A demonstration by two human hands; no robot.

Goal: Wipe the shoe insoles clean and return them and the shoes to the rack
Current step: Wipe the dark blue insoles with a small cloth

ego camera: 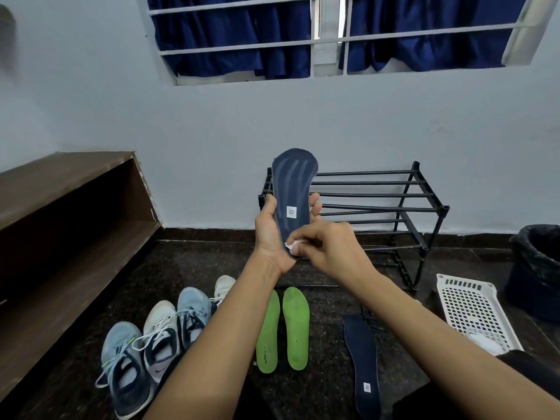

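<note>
Gripping a navy insole [292, 189] upright with the left hand [269, 234], thumb along one edge and fingers curled round the other, toe end up, in front of the left end of the black shoe rack [394, 207]. Pinching a small white wipe [291, 246] in the curled fingers of the right hand [330, 250], pressed onto the heel end of that insole. Showing a small white label at mid-length on the held insole's facing side.

Lying flat on the dark floor [327, 301] in front of the rack, nearer the camera: a pair of green insoles [296, 325] side by side and, to their right and apart from them, a second navy insole [362, 368] with a similar label near its heel. Standing in a row left of the green insoles, further from the rack: two light blue sneakers [127, 368] and two white sneakers [160, 338], alternating, toes toward the wall. Resting on the floor right of the rack: a white perforated tray [475, 310] and, behind it, a black-lined bin [536, 268].
</note>
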